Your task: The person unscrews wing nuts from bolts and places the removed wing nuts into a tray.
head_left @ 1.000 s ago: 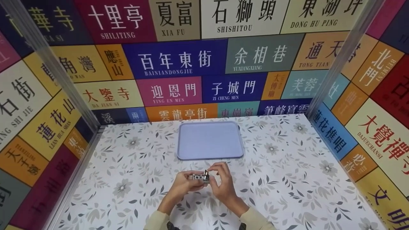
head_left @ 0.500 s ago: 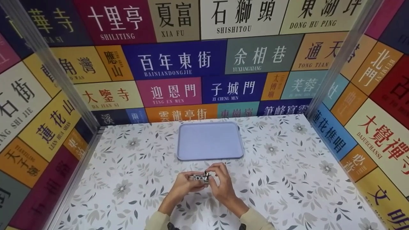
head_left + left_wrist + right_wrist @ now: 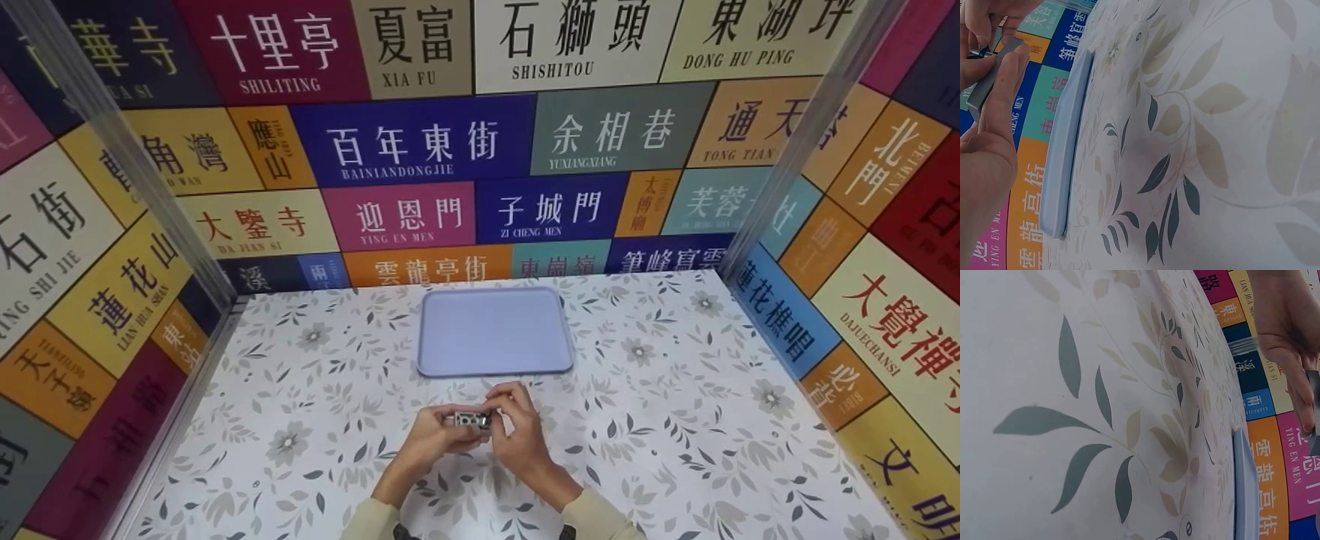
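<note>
- I hold a small grey block [image 3: 471,421] in my left hand [image 3: 435,433], thumb and fingers clamped round its left end.
- My right hand [image 3: 523,435] pinches the block's right end; detail there is too small to tell.
- The block sits between my hands, raised over the flower-patterned surface [image 3: 675,435], on my side of the pale blue tray [image 3: 495,334].
- Colourful lettered walls [image 3: 412,142] stand behind and at both sides.
</note>
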The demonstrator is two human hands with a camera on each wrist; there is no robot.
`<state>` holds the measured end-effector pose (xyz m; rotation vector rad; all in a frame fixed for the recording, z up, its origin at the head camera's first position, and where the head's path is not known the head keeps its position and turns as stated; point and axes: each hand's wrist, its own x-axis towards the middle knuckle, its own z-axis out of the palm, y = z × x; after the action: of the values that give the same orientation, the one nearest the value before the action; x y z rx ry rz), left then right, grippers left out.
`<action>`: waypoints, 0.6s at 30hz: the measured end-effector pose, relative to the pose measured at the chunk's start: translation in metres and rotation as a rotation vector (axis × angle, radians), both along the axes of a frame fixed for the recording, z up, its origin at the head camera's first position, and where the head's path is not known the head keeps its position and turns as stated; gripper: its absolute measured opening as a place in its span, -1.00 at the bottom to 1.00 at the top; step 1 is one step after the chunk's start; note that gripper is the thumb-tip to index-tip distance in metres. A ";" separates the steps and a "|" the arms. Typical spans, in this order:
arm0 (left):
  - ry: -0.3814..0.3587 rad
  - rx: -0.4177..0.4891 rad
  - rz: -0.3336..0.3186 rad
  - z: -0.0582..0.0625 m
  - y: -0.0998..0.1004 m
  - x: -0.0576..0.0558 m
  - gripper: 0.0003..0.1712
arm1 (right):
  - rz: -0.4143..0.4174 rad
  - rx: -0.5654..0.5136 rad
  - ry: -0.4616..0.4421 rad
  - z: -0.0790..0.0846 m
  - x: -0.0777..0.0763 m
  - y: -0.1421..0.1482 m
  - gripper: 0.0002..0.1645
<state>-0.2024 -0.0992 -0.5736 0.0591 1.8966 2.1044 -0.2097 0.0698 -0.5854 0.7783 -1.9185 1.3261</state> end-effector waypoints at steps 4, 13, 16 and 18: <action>0.003 -0.001 0.004 0.001 0.000 0.000 -0.50 | 0.001 -0.001 0.022 0.001 -0.001 0.000 -0.62; -0.024 0.018 0.005 0.001 0.000 0.001 -0.50 | -0.027 -0.019 0.053 0.004 -0.001 -0.002 -0.61; -0.034 0.016 0.007 0.002 0.000 0.001 -0.48 | -0.030 -0.033 0.054 0.016 0.006 -0.005 -0.61; -0.036 0.016 0.002 0.002 0.000 0.000 -0.47 | -0.024 -0.046 0.042 0.022 0.009 -0.005 -0.60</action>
<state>-0.2020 -0.0991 -0.5713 0.0223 1.8602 2.1072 -0.2009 0.0646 -0.5635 0.7522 -1.8519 1.3246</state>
